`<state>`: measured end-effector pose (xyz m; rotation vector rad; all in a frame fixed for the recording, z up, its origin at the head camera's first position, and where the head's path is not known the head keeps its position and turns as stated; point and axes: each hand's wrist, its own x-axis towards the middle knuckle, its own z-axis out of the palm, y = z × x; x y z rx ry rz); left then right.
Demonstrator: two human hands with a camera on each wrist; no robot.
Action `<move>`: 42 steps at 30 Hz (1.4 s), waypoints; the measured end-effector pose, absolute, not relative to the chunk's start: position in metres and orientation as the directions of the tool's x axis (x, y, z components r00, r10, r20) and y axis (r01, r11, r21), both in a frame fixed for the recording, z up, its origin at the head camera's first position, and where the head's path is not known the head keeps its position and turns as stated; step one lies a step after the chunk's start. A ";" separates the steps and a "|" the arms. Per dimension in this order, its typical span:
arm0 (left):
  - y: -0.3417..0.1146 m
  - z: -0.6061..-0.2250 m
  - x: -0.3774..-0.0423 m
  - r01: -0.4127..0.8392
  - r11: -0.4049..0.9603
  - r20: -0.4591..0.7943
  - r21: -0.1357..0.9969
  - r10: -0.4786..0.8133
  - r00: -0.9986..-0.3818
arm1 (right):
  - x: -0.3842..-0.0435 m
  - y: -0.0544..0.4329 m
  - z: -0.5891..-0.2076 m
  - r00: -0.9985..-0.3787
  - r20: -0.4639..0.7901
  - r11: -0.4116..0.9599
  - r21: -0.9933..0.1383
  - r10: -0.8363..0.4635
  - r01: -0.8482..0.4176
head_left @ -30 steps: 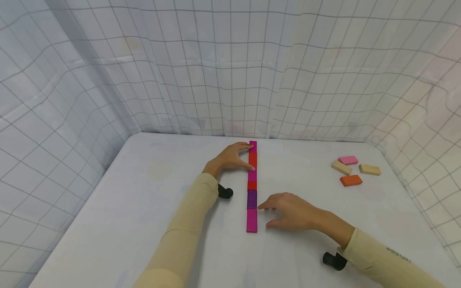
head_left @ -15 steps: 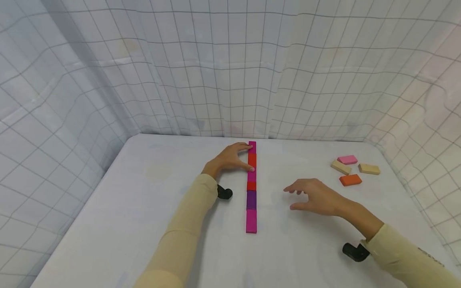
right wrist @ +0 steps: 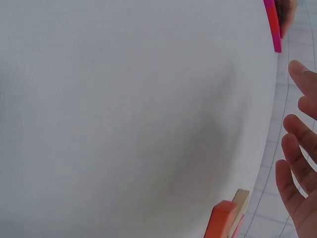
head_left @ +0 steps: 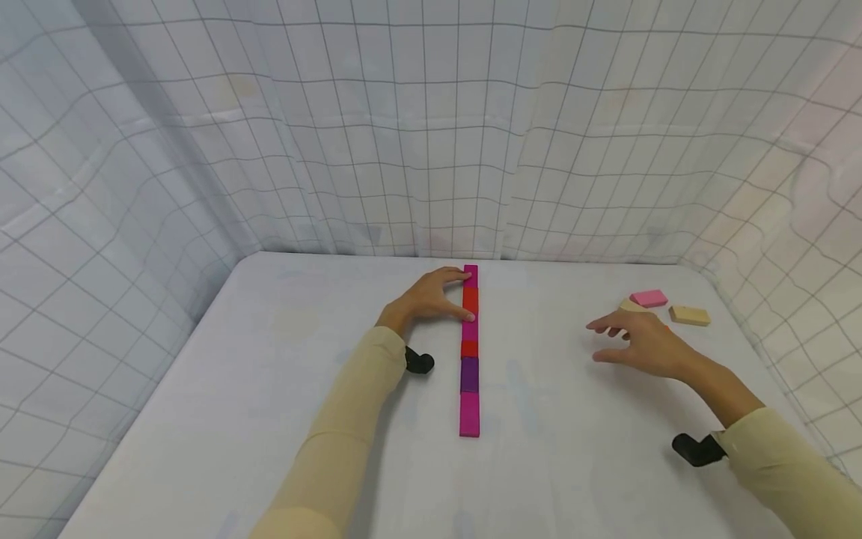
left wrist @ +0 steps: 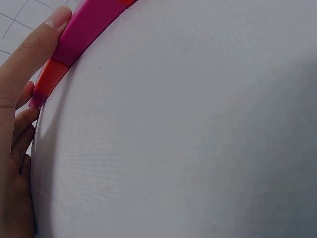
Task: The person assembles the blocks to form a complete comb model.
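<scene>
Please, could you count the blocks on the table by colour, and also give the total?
Magenta blocks: 3
Red blocks: 2
Purple block: 1
Pink block: 1
Beige blocks: 2
Orange block: 1
Total visible: 10

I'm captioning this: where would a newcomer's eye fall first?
The straight row of magenta, red and purple rectangular blocks midway across the white table, the left hand touching the row's far part. Next, the right hand, hovering near loose rectangular pink, beige and orange blocks at the right.
</scene>
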<state>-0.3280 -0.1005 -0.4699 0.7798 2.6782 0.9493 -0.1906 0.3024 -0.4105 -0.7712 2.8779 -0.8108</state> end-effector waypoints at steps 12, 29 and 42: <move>-0.100 -0.469 -0.328 0.422 0.668 -0.011 0.613 0.541 -0.841 | -0.194 0.350 -0.409 -0.927 0.054 0.818 -0.454 -0.371 -0.354; -0.100 -0.468 -0.328 0.420 0.665 -0.010 0.617 0.540 -0.841 | -0.199 0.395 -0.437 -0.962 -0.038 0.855 -0.469 -0.270 -0.221; -0.100 -0.467 -0.328 0.416 0.669 -0.020 0.616 0.541 -0.841 | -0.204 0.398 -0.442 -0.968 -0.071 0.853 -0.491 -0.242 -0.177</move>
